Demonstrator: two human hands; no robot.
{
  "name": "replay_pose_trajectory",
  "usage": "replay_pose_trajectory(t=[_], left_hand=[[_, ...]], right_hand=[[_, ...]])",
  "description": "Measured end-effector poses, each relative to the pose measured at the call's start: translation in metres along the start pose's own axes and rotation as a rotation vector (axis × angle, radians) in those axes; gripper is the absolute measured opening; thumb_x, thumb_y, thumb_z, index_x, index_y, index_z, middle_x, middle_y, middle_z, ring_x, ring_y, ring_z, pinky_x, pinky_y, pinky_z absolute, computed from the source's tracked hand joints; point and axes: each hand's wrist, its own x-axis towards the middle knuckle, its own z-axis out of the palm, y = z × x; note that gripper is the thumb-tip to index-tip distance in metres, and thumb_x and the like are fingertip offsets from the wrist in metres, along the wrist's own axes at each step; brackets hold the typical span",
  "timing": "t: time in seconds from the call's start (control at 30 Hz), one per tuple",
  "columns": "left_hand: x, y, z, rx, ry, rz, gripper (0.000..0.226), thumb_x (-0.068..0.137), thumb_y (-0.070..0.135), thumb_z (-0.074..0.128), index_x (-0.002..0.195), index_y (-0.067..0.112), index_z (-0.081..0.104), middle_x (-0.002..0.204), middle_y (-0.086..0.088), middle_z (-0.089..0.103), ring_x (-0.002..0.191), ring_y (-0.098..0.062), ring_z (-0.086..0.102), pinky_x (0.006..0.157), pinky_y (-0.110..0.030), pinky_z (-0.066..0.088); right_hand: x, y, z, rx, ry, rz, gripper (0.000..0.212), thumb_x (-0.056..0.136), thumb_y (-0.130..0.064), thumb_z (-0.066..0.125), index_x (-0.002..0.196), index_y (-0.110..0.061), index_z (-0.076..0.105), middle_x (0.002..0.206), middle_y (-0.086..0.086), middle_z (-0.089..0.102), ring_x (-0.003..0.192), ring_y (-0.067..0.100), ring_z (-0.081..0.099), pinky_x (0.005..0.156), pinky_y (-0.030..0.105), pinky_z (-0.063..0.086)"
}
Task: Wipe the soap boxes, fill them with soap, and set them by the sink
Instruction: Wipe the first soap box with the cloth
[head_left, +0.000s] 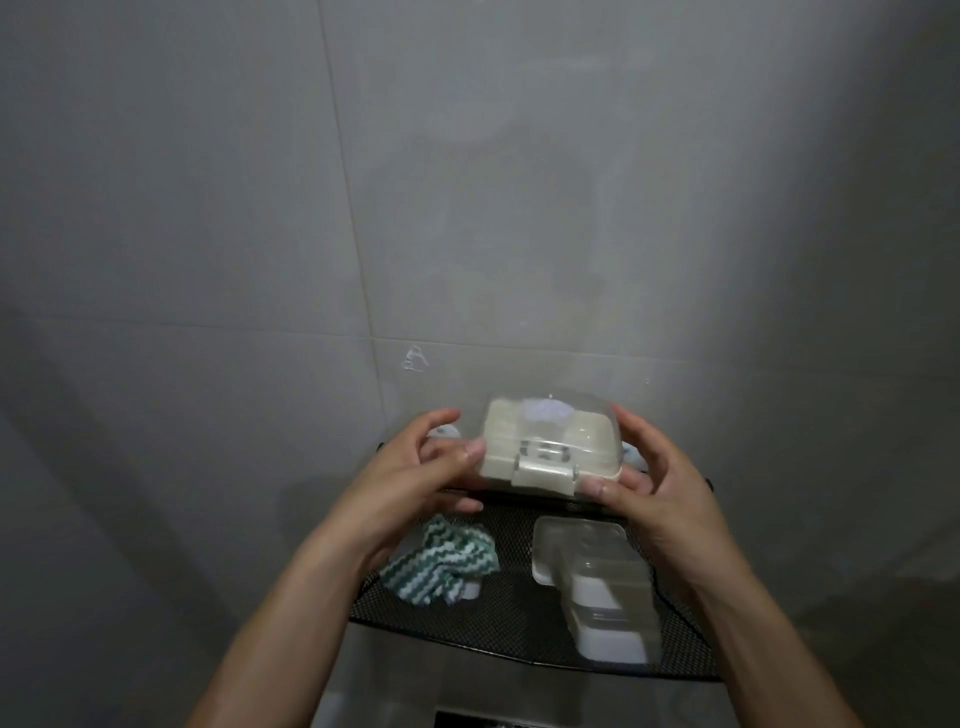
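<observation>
apparently closed, soap box (551, 451) gripped between left hand (415, 480) and right hand (657, 499).

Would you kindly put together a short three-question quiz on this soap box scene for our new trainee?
1. True or false: both hands hold the soap box above the mesh shelf.
2. Multiple choice: the green and white cloth lies (A) inside the held box, (B) on the shelf under the left hand, (C) draped over the right hand.
3. Fill in: the lid of the held box is ____.

Key:
1. True; each hand grips one end.
2. B.
3. Closed; a pale bar shows through the clear lid, and the front clasp faces the camera.
</observation>
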Motion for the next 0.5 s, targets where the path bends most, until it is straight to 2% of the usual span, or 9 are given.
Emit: replay_pose_trajectory(t=[0.1, 0.2, 0.27, 0.3, 0.37, 0.4, 0.43, 0.5], left_hand=[[0.001, -0.005, 0.017, -0.135, 0.136, -0.067, 0.079, 0.066, 0.032, 0.08, 0.134, 0.012, 0.045, 0.113, -0.021, 0.065, 0.086, -0.033, 0.073, 0.073, -0.044, 0.062], [0.007, -0.01, 0.029, -0.22, 0.27, -0.082, 0.061, 0.08, 0.024, 0.078, 0.127, 0.005, 0.045, 0.116, -0.024, 0.061, 0.093, -0.033, 0.072, 0.073, -0.045, 0.061], [0.015, -0.007, 0.029, -0.286, 0.333, -0.081, 0.039, 0.089, 0.014, 0.07, 0.118, 0.002, 0.047, 0.111, -0.024, 0.063, 0.093, -0.034, 0.07, 0.072, -0.047, 0.061], [0.018, -0.003, 0.026, -0.304, 0.343, -0.071, 0.029, 0.091, 0.01, 0.067, 0.113, 0.004, 0.048, 0.104, -0.023, 0.065, 0.088, -0.033, 0.069, 0.071, -0.047, 0.061], [0.024, 0.008, 0.018, -0.266, 0.319, -0.046, 0.017, 0.092, 0.006, 0.062, 0.105, 0.008, 0.05, 0.087, -0.016, 0.063, 0.074, -0.028, 0.064, 0.064, -0.039, 0.057], [0.026, 0.014, 0.014, -0.214, 0.287, -0.039, 0.013, 0.092, 0.006, 0.061, 0.1, 0.011, 0.053, 0.081, -0.012, 0.06, 0.067, -0.023, 0.061, 0.057, -0.033, 0.053], [0.027, 0.019, 0.012, -0.154, 0.247, -0.037, 0.01, 0.091, 0.006, 0.061, 0.094, 0.014, 0.055, 0.077, -0.008, 0.059, 0.063, -0.02, 0.059, 0.053, -0.027, 0.049], [0.029, 0.025, 0.011, -0.066, 0.143, -0.039, 0.009, 0.09, 0.007, 0.062, 0.093, 0.015, 0.062, 0.077, -0.006, 0.062, 0.063, -0.018, 0.06, 0.058, -0.026, 0.049]], right_hand=[[-0.001, 0.005, 0.01, -0.02, 0.023, -0.03, 0.099, 0.059, -0.006, 0.093, 0.145, -0.018, 0.046, 0.125, 0.006, 0.071, 0.111, 0.024, 0.07, 0.081, 0.027, 0.059], [-0.003, 0.009, 0.026, -0.061, -0.003, -0.052, 0.097, 0.06, -0.007, 0.087, 0.146, -0.014, 0.043, 0.134, 0.015, 0.062, 0.117, 0.022, 0.067, 0.092, 0.03, 0.057], [-0.007, 0.011, 0.031, -0.087, -0.012, -0.06, 0.082, 0.065, -0.012, 0.088, 0.138, -0.016, 0.052, 0.131, 0.011, 0.064, 0.116, 0.018, 0.067, 0.093, 0.03, 0.057], [-0.009, 0.01, 0.03, -0.123, 0.003, -0.067, 0.065, 0.071, -0.018, 0.087, 0.13, -0.02, 0.06, 0.125, 0.007, 0.068, 0.113, 0.016, 0.068, 0.09, 0.028, 0.057], [-0.013, 0.003, 0.027, -0.164, 0.005, -0.063, 0.027, 0.083, -0.032, 0.076, 0.108, -0.025, 0.073, 0.111, 0.002, 0.074, 0.108, 0.017, 0.07, 0.084, 0.026, 0.057], [-0.013, 0.002, 0.025, -0.137, -0.009, -0.039, 0.019, 0.088, -0.036, 0.071, 0.101, -0.023, 0.075, 0.107, 0.004, 0.075, 0.105, 0.021, 0.071, 0.081, 0.027, 0.058], [-0.013, 0.0, 0.024, -0.08, -0.015, 0.008, 0.022, 0.09, -0.037, 0.066, 0.098, -0.018, 0.074, 0.105, 0.008, 0.075, 0.103, 0.027, 0.072, 0.078, 0.029, 0.059], [-0.01, -0.001, 0.024, 0.043, -0.036, 0.151, 0.032, 0.087, -0.035, 0.061, 0.105, -0.009, 0.068, 0.106, 0.014, 0.074, 0.101, 0.036, 0.072, 0.075, 0.035, 0.06]])
